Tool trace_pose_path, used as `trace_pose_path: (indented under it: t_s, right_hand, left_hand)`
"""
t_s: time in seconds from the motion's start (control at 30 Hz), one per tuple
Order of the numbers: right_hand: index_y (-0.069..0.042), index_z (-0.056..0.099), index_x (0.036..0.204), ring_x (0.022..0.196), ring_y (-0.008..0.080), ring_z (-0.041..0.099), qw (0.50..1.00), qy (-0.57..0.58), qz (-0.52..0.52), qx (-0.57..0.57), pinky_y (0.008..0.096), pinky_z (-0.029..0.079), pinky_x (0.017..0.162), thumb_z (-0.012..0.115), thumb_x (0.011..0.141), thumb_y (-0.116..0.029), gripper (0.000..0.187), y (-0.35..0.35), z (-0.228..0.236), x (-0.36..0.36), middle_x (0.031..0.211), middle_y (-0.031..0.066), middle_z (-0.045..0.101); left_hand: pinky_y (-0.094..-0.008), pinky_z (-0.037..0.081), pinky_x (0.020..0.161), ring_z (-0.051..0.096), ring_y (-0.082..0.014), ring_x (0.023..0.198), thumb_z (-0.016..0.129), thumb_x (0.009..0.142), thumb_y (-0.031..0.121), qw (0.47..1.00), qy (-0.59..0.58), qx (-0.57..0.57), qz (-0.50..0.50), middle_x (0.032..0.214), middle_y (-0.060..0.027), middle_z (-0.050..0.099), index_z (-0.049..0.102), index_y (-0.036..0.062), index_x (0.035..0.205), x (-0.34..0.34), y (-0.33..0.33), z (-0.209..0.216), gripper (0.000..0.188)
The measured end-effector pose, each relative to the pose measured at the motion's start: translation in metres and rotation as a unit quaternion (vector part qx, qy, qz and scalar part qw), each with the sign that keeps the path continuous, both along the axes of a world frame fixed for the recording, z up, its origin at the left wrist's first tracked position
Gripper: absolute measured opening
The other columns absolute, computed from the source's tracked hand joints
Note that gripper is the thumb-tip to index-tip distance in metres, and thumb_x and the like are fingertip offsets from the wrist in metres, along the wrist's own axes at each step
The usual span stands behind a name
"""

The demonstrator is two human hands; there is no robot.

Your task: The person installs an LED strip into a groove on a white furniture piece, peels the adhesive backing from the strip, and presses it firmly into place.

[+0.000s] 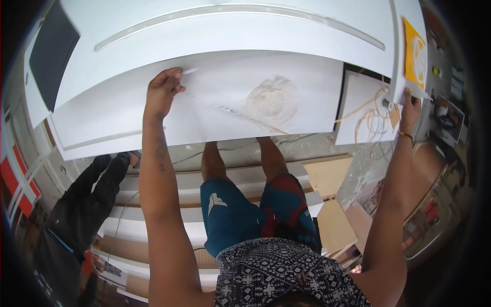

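Observation:
My left hand (166,88) is closed in a pinch on one end of a thin translucent strip (191,70). The strip runs off to the right along the lower edge of a white panel (230,40), growing faint toward its far end. Over at the panel's right edge is my right hand (410,110), fingers bent and closed beside a small white tapered piece (420,92). What those fingers grip is partly hidden. A loose pale coil (271,102) lies on the white board (204,120) below the panel.
A long pale channel (240,10) crosses the panel, and a yellow packet (414,51) lies at its right. Yellowish looped wire (373,120) rests on another white board. White planks (133,220) cover the floor behind me. Another person's dark-clothed legs (92,199) are at left.

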State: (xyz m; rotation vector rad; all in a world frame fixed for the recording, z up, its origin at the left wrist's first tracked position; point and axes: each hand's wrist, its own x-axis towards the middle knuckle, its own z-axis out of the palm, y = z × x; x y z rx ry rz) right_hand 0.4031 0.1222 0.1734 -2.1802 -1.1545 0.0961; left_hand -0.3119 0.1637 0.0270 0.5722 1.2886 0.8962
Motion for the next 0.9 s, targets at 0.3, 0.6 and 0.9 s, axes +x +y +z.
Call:
trace_pose_path:
  t_s: [0.3,0.6,0.9]
  right_hand:
    - [0.006,0.061,0.118,0.103,0.0204,0.064,0.999,-0.032,-0.008,-0.037,0.0319,0.049,0.091,0.074,0.085,-0.039,0.057,0.006,-0.005,0.029,0.112,0.0141,0.068]
    - [0.012,0.058,0.115,0.077,0.0130,0.055,0.995,-0.056,-0.049,-0.070,0.0275,0.046,0.072,0.074,0.086,-0.038,0.060,0.002,-0.001,0.032,0.089,0.0071,0.064]
    - [0.015,0.048,0.127,0.082,0.0108,0.048,0.997,-0.030,-0.042,0.052,0.0249,0.039,0.074,0.072,0.088,-0.035,0.068,-0.050,0.007,-0.016,0.091,0.0047,0.056]
  left_hand:
    - [-0.0266,0.050,0.076,0.059,-0.0110,0.079,0.066,0.090,0.011,0.963,0.164,0.078,-0.201,0.092,-0.0031,0.067,0.068,0.0021,0.110,-0.003,0.031,0.032,0.023]
    - [-0.0295,0.052,0.075,0.066,-0.0187,0.081,0.069,0.087,0.013,0.901,0.368,0.213,-0.084,0.092,-0.0105,0.071,0.071,0.0048,0.103,0.030,0.028,0.026,0.018]
    - [-0.0338,0.046,0.051,0.055,-0.0230,0.046,0.066,0.083,0.021,0.880,0.437,0.114,0.148,0.055,-0.0058,0.060,0.067,0.0046,0.077,0.080,0.028,0.037,0.018]
